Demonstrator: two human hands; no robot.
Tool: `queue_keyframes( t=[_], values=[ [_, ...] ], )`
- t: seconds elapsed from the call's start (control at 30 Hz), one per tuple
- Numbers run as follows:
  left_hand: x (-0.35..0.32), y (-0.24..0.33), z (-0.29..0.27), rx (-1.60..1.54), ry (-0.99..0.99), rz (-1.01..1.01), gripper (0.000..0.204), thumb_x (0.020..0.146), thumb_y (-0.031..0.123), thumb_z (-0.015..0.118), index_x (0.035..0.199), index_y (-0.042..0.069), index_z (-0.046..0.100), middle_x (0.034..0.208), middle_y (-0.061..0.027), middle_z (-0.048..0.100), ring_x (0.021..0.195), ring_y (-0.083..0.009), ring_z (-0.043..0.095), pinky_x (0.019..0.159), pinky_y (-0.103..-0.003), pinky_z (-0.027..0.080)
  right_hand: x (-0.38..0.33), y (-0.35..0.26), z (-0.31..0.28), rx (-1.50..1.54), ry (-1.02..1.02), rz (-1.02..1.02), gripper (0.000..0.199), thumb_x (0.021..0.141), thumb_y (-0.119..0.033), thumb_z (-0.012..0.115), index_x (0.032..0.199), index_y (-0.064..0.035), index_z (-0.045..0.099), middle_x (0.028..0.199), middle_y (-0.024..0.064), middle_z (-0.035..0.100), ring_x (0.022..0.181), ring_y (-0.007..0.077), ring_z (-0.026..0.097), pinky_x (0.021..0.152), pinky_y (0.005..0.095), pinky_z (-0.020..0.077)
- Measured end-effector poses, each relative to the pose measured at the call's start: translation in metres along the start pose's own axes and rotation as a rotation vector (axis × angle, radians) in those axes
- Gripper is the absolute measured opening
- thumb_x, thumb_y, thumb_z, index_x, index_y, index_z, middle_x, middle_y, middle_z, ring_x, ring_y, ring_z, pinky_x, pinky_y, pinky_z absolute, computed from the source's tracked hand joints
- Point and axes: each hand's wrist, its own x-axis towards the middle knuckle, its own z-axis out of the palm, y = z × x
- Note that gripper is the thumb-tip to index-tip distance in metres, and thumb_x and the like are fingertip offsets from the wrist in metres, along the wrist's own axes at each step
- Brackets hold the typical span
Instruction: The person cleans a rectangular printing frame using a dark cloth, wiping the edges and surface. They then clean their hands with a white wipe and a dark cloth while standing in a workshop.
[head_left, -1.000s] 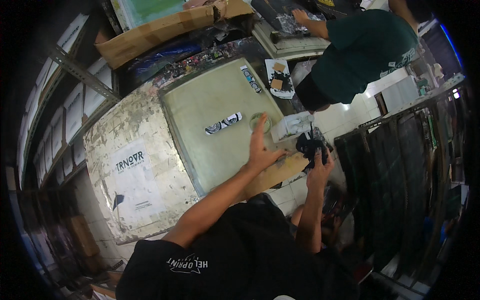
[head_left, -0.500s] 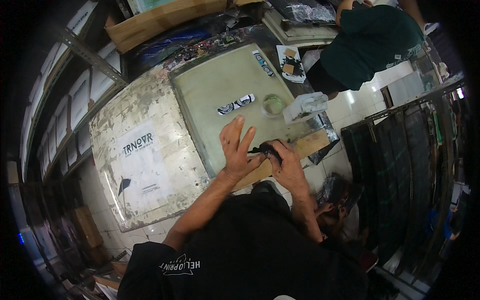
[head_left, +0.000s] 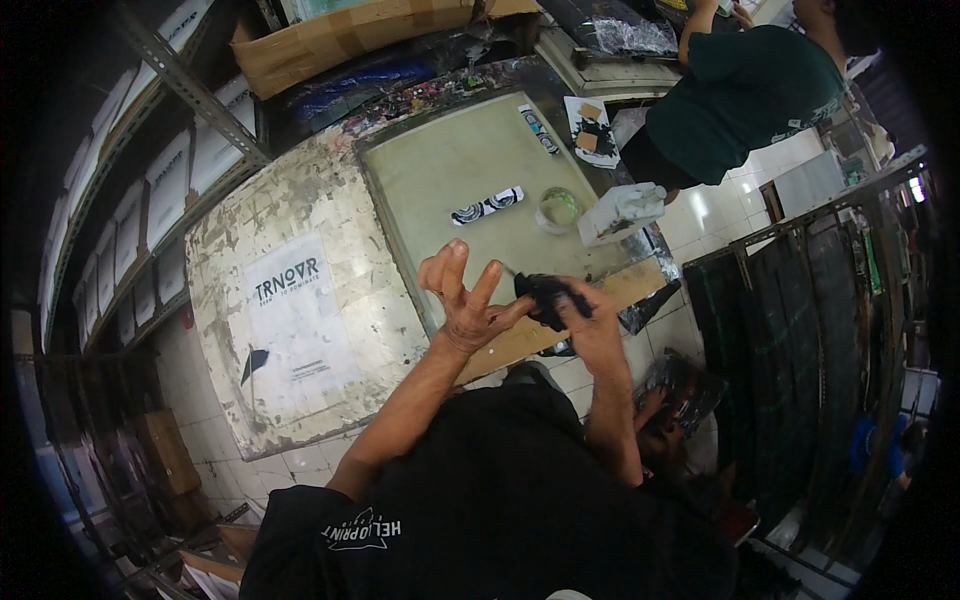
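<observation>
While a person in a black shirt is leaning over a worn work table, the head camera is looking down on both bare hands meeting above its near edge. The left hand is spreading its fingers upward and apart, palm turned toward the right hand, which is closing its fingers around a black rag and pressing it against the left hand's fingertips. The rag is sitting between the two hands, just above a wooden strip running along the frame's front.

Behind the hands, a pale green printing screen is lying flat on the table, carrying a small black-and-white printed strip near its middle. A round clear cup is standing at the screen's right side, just beside a white plastic container. A white sheet with dark lettering is lying on the table's scuffed left half.

At upper right, another person in a dark green shirt is standing at a neighbouring bench, well apart from the hands. A cardboard box is resting on the shelf along the top.
</observation>
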Motion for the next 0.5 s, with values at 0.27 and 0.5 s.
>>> queue_keyframes(
  t=[0.27,0.5],
  values=[
    [-0.01,0.003,-0.006,0.069,0.013,0.149,0.06,0.077,0.058,0.074,0.124,0.027,0.055,0.141,-0.0086,0.04,0.117,-0.0287,0.043,0.09,-0.046,0.031,0.01,0.032,0.008,0.148,0.097,0.267,0.011,0.096,-0.005,0.058,0.093,0.004,0.064,0.08,0.0024,0.063,0.072,0.0099,0.059,0.065,0.0241,0.049],
    [-0.01,-0.01,-0.005,0.04,0.045,0.083,0.058,0.076,0.061,0.074,0.122,0.03,0.057,0.14,-0.0078,0.04,0.115,-0.0268,0.044,0.089,-0.044,0.031,0.008,0.006,0.008,-0.166,-0.097,-0.006,0.012,0.095,-0.003,0.057,0.099,0.0065,0.064,0.087,0.0042,0.068,0.077,0.0108,0.059,0.073,0.0267,0.0497]
  ],
)
